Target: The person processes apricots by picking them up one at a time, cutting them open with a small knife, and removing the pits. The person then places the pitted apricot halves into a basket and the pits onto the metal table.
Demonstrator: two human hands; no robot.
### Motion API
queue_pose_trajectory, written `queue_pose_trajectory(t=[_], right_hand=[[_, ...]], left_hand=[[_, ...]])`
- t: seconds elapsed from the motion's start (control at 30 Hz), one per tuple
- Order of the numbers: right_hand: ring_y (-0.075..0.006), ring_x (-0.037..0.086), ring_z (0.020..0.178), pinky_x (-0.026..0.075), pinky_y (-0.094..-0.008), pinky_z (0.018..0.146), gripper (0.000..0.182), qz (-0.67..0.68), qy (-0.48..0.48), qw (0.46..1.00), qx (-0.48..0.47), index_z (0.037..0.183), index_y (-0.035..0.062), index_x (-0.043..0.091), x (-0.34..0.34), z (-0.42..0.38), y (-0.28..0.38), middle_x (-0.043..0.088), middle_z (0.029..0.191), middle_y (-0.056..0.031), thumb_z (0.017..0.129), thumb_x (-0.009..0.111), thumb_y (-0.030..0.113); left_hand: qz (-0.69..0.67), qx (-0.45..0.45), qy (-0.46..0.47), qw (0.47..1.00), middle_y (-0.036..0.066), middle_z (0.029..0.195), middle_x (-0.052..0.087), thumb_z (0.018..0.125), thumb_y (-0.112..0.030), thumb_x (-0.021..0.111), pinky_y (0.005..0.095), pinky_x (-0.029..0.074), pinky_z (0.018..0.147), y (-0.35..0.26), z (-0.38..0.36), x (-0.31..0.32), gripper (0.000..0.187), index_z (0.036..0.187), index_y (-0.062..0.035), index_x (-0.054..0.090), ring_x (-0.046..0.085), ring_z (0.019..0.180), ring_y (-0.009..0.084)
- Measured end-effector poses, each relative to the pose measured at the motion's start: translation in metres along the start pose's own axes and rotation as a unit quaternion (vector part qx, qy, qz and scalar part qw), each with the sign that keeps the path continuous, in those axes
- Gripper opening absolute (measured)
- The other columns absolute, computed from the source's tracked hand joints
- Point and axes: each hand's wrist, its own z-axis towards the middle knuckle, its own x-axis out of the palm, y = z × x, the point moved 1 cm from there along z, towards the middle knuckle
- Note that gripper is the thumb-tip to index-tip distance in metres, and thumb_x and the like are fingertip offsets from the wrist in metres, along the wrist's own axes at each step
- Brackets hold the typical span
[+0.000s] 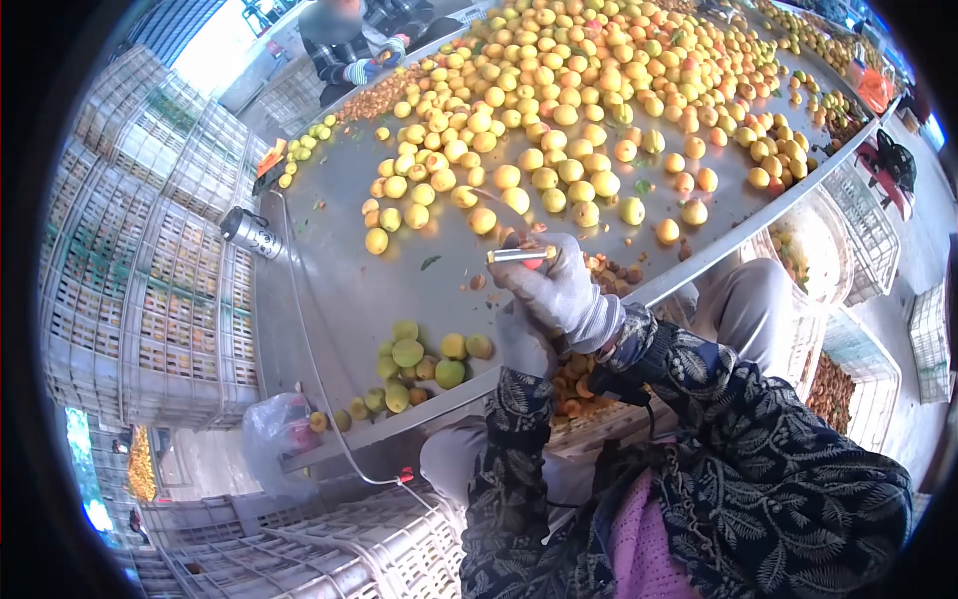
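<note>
Right fingers [531, 284] grip small tool [521, 256]

Left of the counter [369, 290] stand tall stacks of pale slatted crates [180, 290]. A silver flask [251, 232] with a dark lid is at its left edge, beside a thin pale cord [304, 309]. A clear plastic bag [271, 439] is by its near left corner. Past its far left side is another person [342, 62] in striped gloves. Bright orange plastic [875, 91] is by its far right corner.
</note>
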Motion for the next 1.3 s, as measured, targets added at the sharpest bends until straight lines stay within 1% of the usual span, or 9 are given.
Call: queue_pose_trajectory(t=[0.17, 0.2, 0.3, 0.53, 0.67, 0.87, 1.03, 1.2, 1.3], right_hand=[[-0.0074, 0.059, 0.069, 0.048, -0.0250, 0.064, 0.015, -0.008, 0.020, 1.000, 0.015, 0.090, -0.0036, 0.066, -0.002, 0.001, -0.015, 0.064, 0.073, -0.0025, 0.084, 0.065, 0.010], [-0.0076, 0.059, 0.069, 0.048, -0.0249, 0.064, 0.015, 0.036, 0.013, 0.999, -0.013, 0.090, -0.0038, 0.066, -0.001, 0.002, -0.017, 0.064, 0.073, -0.0024, 0.084, 0.066, 0.010], [-0.0077, 0.054, 0.056, 0.042, -0.0241, 0.050, 0.016, 0.057, -0.091, 0.990, 0.093, 0.082, -0.0003, 0.065, 0.006, 0.011, 0.004, 0.059, 0.063, -0.0015, 0.083, 0.065, 0.015], [-0.0120, 0.052, 0.064, 0.043, -0.0258, 0.059, 0.007, -0.191, -0.123, 0.966, 0.124, 0.087, 0.0041, 0.061, -0.030, 0.028, -0.043, 0.055, 0.067, 0.0001, 0.086, 0.058, 0.010], [-0.0102, 0.029, 0.035, 0.021, -0.0269, 0.034, 0.021, 0.288, -0.225, 0.882, 0.296, 0.075, 0.0049, 0.051, -0.027, 0.031, -0.030, 0.034, 0.049, 0.0025, 0.085, 0.060, 0.020], [-0.0111, 0.035, 0.040, 0.025, -0.0287, 0.037, 0.020, 0.297, -0.202, 0.875, 0.326, 0.073, 0.0203, 0.047, -0.037, 0.039, -0.049, 0.035, 0.052, 0.0072, 0.091, 0.050, 0.026], [-0.0111, 0.035, 0.033, 0.027, -0.0256, 0.033, 0.025, 0.211, -0.216, 0.950, 0.074, 0.074, 0.0026, 0.053, -0.021, 0.043, -0.004, 0.041, 0.045, -0.0018, 0.088, 0.060, 0.021], [-0.0048, 0.046, 0.047, 0.034, -0.0206, 0.043, 0.017, 0.083, -0.200, 0.971, 0.104, 0.078, 0.0038, 0.062, -0.004, 0.032, 0.002, 0.053, 0.059, 0.0039, 0.088, 0.063, 0.018], [-0.0031, 0.047, 0.055, 0.037, -0.0202, 0.050, 0.017, 0.050, -0.155, 0.985, 0.054, 0.081, 0.0018, 0.065, -0.001, 0.025, 0.010, 0.056, 0.065, 0.0037, 0.088, 0.065, 0.018]], left_hand=[[0.483, 0.095, -0.295, 0.819, 0.009, 0.099, 0.063, 0.099, -0.027, 0.050, 0.0268, 0.051, 0.073, -0.051, -0.033, 0.108, 0.037, 0.110, 0.0074, 0.057, 0.062, 0.088, 0.0138], [0.483, 0.096, -0.297, 0.818, 0.009, 0.099, 0.063, 0.099, -0.027, 0.050, 0.0268, 0.051, 0.073, -0.040, -0.025, 0.077, 0.037, 0.110, 0.0074, 0.057, 0.062, 0.088, 0.0138], [-0.034, 0.074, 0.045, 0.996, 0.007, 0.095, 0.064, 0.098, -0.023, 0.052, 0.0259, 0.051, 0.073, -0.001, 0.008, -0.007, 0.033, 0.103, 0.0086, 0.059, 0.061, 0.082, 0.0115], [0.316, 0.240, 0.026, 0.918, 0.005, 0.082, 0.065, 0.099, -0.024, 0.050, 0.0285, 0.044, 0.059, -0.012, 0.006, -0.002, 0.032, 0.090, 0.0053, 0.060, 0.057, 0.071, 0.0086], [0.337, 0.175, -0.087, 0.921, 0.010, 0.061, 0.057, 0.099, -0.028, 0.046, 0.0335, 0.040, 0.055, -0.018, -0.001, 0.021, 0.040, 0.077, 0.0035, 0.059, 0.052, 0.057, 0.0147], [0.408, 0.226, -0.105, 0.878, 0.009, 0.054, 0.050, 0.100, -0.029, 0.044, 0.0351, 0.039, 0.052, -0.023, 0.001, 0.024, 0.045, 0.071, 0.0028, 0.057, 0.049, 0.050, 0.0197], [0.288, 0.161, -0.109, 0.938, 0.002, 0.060, 0.053, 0.099, -0.036, 0.044, 0.0311, 0.039, 0.050, -0.029, 0.006, 0.021, 0.042, 0.083, -0.0002, 0.060, 0.047, 0.047, 0.0153], [0.271, 0.246, -0.134, 0.921, 0.000, 0.069, 0.052, 0.097, -0.046, 0.047, 0.0230, 0.038, 0.050, -0.036, -0.012, 0.044, 0.046, 0.082, -0.0030, 0.058, 0.048, 0.056, 0.0087], [0.318, 0.144, -0.044, 0.936, -0.001, 0.070, 0.053, 0.097, -0.043, 0.049, 0.0227, 0.040, 0.055, -0.052, -0.022, 0.044, 0.044, 0.081, -0.0037, 0.058, 0.050, 0.064, 0.0077]])
